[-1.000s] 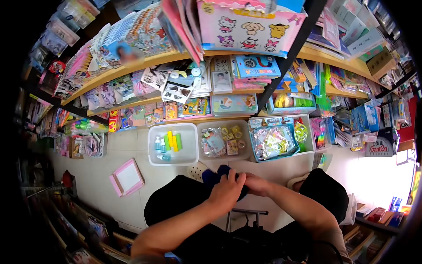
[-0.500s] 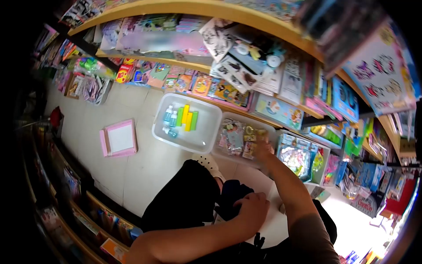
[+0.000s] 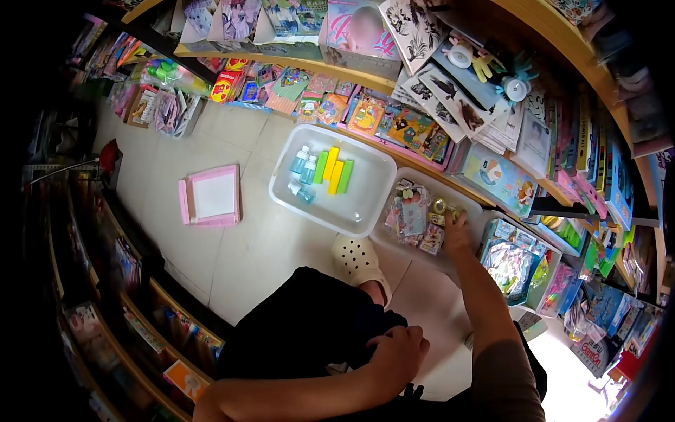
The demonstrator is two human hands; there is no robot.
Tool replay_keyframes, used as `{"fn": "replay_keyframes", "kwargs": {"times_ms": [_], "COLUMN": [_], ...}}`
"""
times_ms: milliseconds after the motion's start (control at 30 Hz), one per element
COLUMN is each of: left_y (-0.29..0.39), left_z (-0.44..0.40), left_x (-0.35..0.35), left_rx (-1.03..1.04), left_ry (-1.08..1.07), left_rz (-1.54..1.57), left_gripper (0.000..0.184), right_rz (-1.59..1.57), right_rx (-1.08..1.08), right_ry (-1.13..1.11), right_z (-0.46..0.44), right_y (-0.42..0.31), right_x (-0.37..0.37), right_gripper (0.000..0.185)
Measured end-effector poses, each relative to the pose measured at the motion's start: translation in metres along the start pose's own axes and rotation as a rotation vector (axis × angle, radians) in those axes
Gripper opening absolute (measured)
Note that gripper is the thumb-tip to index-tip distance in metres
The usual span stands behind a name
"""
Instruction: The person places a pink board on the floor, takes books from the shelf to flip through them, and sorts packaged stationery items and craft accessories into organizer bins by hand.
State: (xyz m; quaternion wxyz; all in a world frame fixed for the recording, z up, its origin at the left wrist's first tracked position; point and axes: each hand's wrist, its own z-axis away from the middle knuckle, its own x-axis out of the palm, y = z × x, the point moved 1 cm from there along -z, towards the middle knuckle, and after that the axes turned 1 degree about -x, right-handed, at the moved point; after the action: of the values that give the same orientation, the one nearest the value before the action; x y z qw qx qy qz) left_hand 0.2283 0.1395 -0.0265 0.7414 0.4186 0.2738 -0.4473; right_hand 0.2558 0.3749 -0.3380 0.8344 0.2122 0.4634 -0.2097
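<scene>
My right hand (image 3: 457, 231) reaches into a clear plastic bin (image 3: 472, 200) of small goods. Its fingers look apart and touch small yellowish packages (image 3: 437, 219) at the bin's right side; the fingertips are partly hidden. Beside these lie plastic-wrapped packets (image 3: 410, 214). My left hand (image 3: 401, 354) rests on my dark-clothed leg with its fingers curled in, and nothing shows in it. Left of the bin stands a white translucent tub (image 3: 362, 211). Inside the tub are blue-tinted pump bottles (image 3: 308, 169) and several green and yellow boxes (image 3: 332, 171).
A pink-edged shallow box (image 3: 232, 197) lies on the tiled floor (image 3: 232, 274). Behind the tubs run shelves of books and stationery (image 3: 422, 133). Another bin of shiny packets (image 3: 510, 264) stands to the right. A low shelf (image 3: 144, 330) lines the left side.
The view has shifted, so the tubs appear further right. My right hand stays in the bin among the small packages. My left hand remains on my leg.
</scene>
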Motion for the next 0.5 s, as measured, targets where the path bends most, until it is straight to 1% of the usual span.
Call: {"fn": "replay_keyframes", "kwargs": {"times_ms": [33, 133, 233, 333, 433, 467, 500], "left_y": [0.0, 0.0, 0.001, 0.003, 0.005, 0.007, 0.007], "left_z": [-0.001, -0.002, -0.005, -0.007, -0.007, -0.007, -0.007], "left_x": [0.0, -0.003, -0.001, 0.004, -0.006, -0.007, -0.007], "left_rx": [0.0, 0.033, 0.027, 0.041, 0.077, 0.086, 0.093], "left_ry": [0.0, 0.022, -0.003, -0.006, -0.039, -0.042, -0.041], "left_rz": [0.013, -0.004, -0.017, -0.014, -0.041, -0.038, -0.035], "left_gripper": [0.028, 0.028, 0.028, 0.028, 0.028, 0.028, 0.028], "right_rz": [0.002, -0.382, -0.454, -0.551, -0.521, -0.49, -0.458], "right_rx": [-0.032, 0.039, 0.05, 0.007, -0.072, -0.036, -0.001], "right_ry": [0.072, 0.057, 0.151, 0.113, 0.179, 0.097, 0.02], "right_z": [0.002, -0.003, 0.0, -0.001, -0.001, 0.0, 0.003], "right_y": [-0.002, 0.0, 0.002, 0.01, 0.018, 0.023, 0.02], "right_x": [0.003, 0.017, 0.014, 0.003, 0.001, 0.0, -0.019], "right_gripper": [0.065, 0.068, 0.064, 0.057, 0.053, 0.053, 0.053]}}
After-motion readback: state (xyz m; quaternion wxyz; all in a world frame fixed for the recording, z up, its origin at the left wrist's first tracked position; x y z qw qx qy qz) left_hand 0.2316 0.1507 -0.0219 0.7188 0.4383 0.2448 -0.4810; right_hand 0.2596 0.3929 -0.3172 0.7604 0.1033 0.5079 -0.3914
